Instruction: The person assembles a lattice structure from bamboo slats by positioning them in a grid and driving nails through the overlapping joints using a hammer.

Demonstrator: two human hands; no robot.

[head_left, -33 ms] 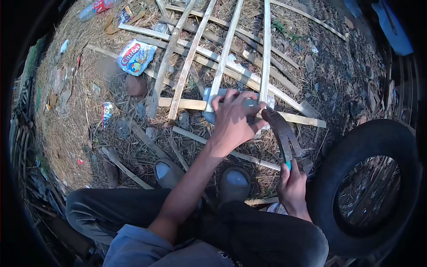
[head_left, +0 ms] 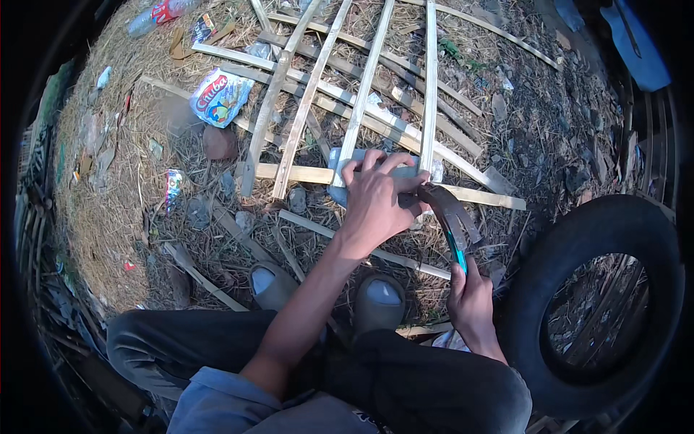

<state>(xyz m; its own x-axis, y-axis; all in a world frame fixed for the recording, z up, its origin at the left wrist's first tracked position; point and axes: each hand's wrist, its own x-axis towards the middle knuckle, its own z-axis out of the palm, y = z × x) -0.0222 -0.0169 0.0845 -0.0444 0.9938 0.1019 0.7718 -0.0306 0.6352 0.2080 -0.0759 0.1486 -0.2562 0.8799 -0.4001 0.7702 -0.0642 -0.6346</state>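
Note:
My right hand grips a claw hammer by its teal handle; its head is dark and rusty. The hammer's face touches or nearly touches the fingertips of my left hand. That hand is bent over a crosswise wooden slat, thumb and forefinger pinched together by the foot of a lengthwise slat. What the pinch holds, if anything, is too small to make out. Another lengthwise slat ends beside my left fingers. Under this joint lies a pale grey block, partly covered by my hand.
More slats cross in a lattice ahead on straw-littered ground. A black tyre stands close on my right. A crumpled snack packet, a brown stone and a plastic bottle lie to the left. Loose slats lie by my feet.
The hammer has tilted a little, showing more of its teal handle, and its head has shifted slightly left. My left hand stays at the slat joint.

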